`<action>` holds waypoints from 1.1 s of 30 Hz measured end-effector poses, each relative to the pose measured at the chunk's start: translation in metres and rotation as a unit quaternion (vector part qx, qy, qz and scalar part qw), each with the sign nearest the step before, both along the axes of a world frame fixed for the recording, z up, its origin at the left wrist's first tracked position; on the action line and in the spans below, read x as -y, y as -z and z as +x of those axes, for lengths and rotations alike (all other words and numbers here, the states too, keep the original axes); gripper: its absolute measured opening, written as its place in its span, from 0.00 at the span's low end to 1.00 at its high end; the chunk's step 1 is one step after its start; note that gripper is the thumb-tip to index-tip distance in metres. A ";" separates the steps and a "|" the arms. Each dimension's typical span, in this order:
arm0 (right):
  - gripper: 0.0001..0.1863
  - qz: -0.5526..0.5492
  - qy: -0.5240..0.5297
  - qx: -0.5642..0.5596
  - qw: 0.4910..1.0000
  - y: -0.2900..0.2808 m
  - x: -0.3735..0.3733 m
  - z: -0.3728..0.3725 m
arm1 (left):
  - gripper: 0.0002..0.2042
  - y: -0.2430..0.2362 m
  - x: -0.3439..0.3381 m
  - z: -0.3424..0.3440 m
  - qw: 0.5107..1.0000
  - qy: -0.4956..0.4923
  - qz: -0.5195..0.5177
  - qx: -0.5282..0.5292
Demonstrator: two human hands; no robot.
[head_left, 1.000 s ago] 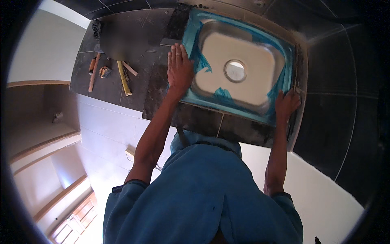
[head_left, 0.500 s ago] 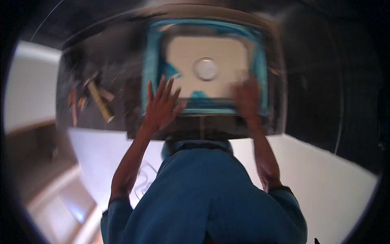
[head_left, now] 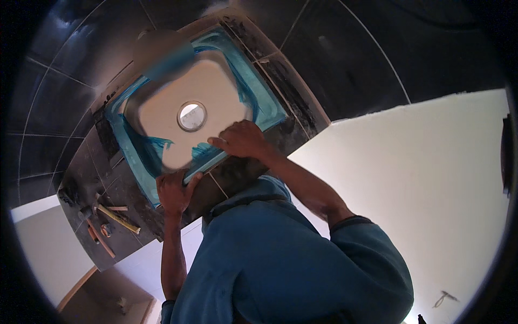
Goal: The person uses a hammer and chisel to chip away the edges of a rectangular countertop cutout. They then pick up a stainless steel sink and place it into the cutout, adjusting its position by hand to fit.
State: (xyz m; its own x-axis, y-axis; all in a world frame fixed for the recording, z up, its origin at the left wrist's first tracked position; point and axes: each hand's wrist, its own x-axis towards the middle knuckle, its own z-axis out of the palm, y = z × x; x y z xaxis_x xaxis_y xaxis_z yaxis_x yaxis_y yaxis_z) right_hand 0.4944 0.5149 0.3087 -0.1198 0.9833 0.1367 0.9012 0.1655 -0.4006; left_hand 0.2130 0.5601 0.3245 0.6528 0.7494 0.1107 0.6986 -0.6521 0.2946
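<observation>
A rectangular sink (head_left: 162, 102) lies in a dark tiled counter, its rim covered in blue film and its drain opening bright at the bottom. Torn flaps of the film (head_left: 202, 152) hang into the basin along the near side. At the near left part of the rim, my left hand (head_left: 175, 193) is closed over the edge, thumb pointing toward the basin. My right hand (head_left: 243, 139) is closed on the near rim further right, its fingers curled and partly hidden.
Left on the dark counter (head_left: 135, 186) lie a yellow-handled tool (head_left: 118, 218), a hammer (head_left: 100, 232) and small pieces. A blurred brown and blue shape (head_left: 164, 56) covers the sink's far left rim. Dark wall tiles (head_left: 345, 59) rise behind; a white surface (head_left: 410, 178) spreads at right.
The view has turned, so the sink now stands tilted. My right hand, blurred before, has moved to the near rim. My left hand's spread fingers have closed over the edge.
</observation>
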 end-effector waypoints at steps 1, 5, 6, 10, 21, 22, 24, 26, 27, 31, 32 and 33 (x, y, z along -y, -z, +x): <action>0.23 0.079 -0.045 -0.013 0.996 0.015 0.000 0.011 | 0.27 -0.002 0.000 0.003 1.000 -0.002 -0.008 -0.001; 0.29 0.190 0.233 -0.025 0.953 -0.050 -0.015 0.057 | 0.27 -0.001 -0.001 -0.005 1.000 0.004 0.023 -0.016; 0.31 0.241 0.251 0.007 0.938 -0.052 -0.021 0.077 | 0.26 -0.002 -0.001 -0.005 1.000 0.008 0.020 -0.018; 0.37 0.184 0.222 0.112 0.951 0.000 -0.021 0.091 | 0.26 -0.002 -0.002 0.003 1.000 0.013 -0.004 0.003; 0.42 0.070 0.294 0.106 0.947 0.003 -0.005 0.082 | 0.27 0.001 0.003 0.007 1.000 0.010 -0.023 0.002; 0.41 0.081 0.298 0.112 0.944 0.001 -0.007 0.084 | 0.27 0.008 -0.001 0.015 0.998 0.003 -0.062 -0.011; 0.40 0.080 0.295 0.111 0.946 0.005 0.004 0.079 | 0.27 0.004 0.005 0.044 0.991 0.028 -0.131 -0.029; 0.39 0.073 0.273 0.103 0.954 0.008 0.021 0.078 | 0.27 0.005 0.015 0.092 0.987 0.090 -0.134 0.005; 0.38 0.067 0.265 0.100 0.957 0.006 0.032 0.077 | 0.27 0.017 0.017 0.114 0.986 0.122 -0.110 0.036; 0.35 0.047 0.254 0.118 0.959 -0.004 0.070 0.078 | 0.25 0.014 -0.016 0.232 0.955 0.095 -0.094 0.265; 0.35 0.049 0.252 0.121 0.959 -0.005 0.071 0.075 | 0.26 0.012 -0.035 0.256 0.962 0.097 -0.016 0.254; 0.35 0.044 0.260 0.128 0.956 -0.005 0.072 0.075 | 0.26 0.012 -0.057 0.279 0.963 0.101 0.060 0.243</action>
State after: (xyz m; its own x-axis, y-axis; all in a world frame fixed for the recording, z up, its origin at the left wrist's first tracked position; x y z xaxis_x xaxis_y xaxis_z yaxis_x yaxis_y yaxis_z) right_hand 0.5694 0.4427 0.3135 0.3416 0.9052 0.2529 0.9375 -0.3090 -0.1602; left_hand 0.4924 0.6167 0.3125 0.6333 0.5752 0.5178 0.3532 -0.8101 0.4679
